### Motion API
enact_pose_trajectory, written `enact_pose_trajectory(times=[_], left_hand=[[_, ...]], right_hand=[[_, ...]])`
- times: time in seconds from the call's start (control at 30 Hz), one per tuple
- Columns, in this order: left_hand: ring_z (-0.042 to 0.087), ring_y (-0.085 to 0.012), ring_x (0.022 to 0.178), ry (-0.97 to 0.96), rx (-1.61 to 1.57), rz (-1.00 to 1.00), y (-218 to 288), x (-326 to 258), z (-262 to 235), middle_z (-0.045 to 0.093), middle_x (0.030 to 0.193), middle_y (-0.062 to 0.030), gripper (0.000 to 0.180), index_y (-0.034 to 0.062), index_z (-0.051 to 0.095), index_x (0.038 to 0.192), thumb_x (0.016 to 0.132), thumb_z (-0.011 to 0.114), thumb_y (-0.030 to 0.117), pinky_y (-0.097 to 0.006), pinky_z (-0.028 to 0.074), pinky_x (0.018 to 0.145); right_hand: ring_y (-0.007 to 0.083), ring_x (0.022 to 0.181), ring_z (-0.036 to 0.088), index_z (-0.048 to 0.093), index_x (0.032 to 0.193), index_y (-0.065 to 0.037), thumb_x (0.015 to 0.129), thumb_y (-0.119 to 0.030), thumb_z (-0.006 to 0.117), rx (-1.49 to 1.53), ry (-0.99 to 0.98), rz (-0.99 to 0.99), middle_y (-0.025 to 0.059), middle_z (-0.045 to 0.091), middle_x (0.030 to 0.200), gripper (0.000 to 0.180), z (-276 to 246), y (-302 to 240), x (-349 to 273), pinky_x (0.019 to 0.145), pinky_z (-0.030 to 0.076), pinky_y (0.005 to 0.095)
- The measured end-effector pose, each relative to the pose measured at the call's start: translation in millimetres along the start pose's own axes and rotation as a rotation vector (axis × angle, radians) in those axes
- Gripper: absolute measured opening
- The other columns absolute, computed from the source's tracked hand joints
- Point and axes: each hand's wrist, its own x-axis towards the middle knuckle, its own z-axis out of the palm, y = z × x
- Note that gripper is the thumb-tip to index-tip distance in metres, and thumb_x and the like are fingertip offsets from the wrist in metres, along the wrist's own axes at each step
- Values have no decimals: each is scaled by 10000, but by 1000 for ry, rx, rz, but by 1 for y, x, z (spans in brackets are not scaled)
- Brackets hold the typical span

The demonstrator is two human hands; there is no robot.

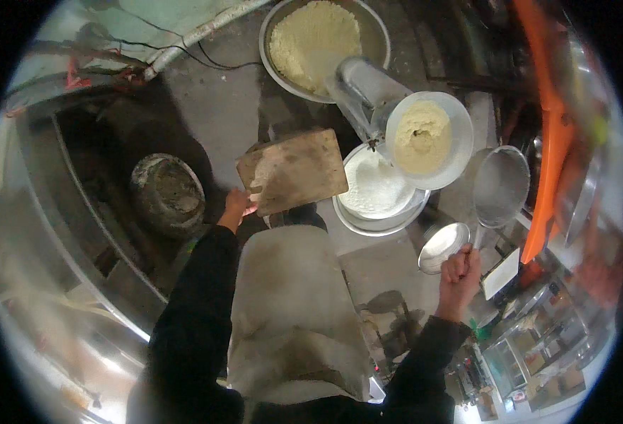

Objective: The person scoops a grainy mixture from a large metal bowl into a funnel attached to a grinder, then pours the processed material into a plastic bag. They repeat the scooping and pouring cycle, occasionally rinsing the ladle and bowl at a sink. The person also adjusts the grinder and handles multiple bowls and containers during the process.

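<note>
My right hand [458, 277] is closed around the handle of a round mesh sieve [501, 186], which is held up at the right. Just left of that fist, a small metal bowl [443, 247] has white powder in it. At the left, my left hand [236, 207] is closed at the near left edge of a worn wooden board [301, 172], with its fingertips partly hidden. The board slants in front of my apron [294, 283]. Beyond the sieve, a round pale hopper [460, 141] contains pale yellow powder and joins a grey metal tube [371, 85].
Under the hopper, a wide basin [375, 229] contains white powder. A large metal basin [268, 56] of yellowish powder stands at the far side. A crusted round pot [166, 191] is at the left. An orange bar [555, 134] runs along the right, near a glass-sided case [509, 360].
</note>
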Motion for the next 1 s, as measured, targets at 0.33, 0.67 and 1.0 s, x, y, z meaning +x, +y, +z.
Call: enact_pose_trajectory(times=[0.33, 0.67, 1.0], left_hand=[[615, -191, 756, -99, 180, 14, -44, 51, -40, 611, 1126, -97, 512, 66, 470, 1333, 915, 619, 322, -374, 566, 707], [570, -251, 1112, -15, -97, -68, -59, -11, -199, 388, 1408, -96, 550, 149, 333, 1442, 959, 559, 285, -353, 549, 782], [661, -177, 801, -77, 343, 502, 43, -91, -56, 645, 935, -58, 207, 13, 628, 1002, 946, 571, 203, -301, 518, 707]], right_hand=[[30, 448, 251, 535, 974, -44, 984, -300, 509, -32, -91, -7, -68, 302, 557, 258, 3, 37, -1, 410, 222, 199], [41, 459, 285, 535, 980, -36, 961, -340, 527, -164, -63, -3, -64, 327, 561, 305, -7, 22, -10, 426, 224, 211], [60, 477, 330, 557, 924, -32, 945, -219, 563, 69, 16, 130, -38, 379, 582, 188, 28, 41, 22, 462, 271, 236]])
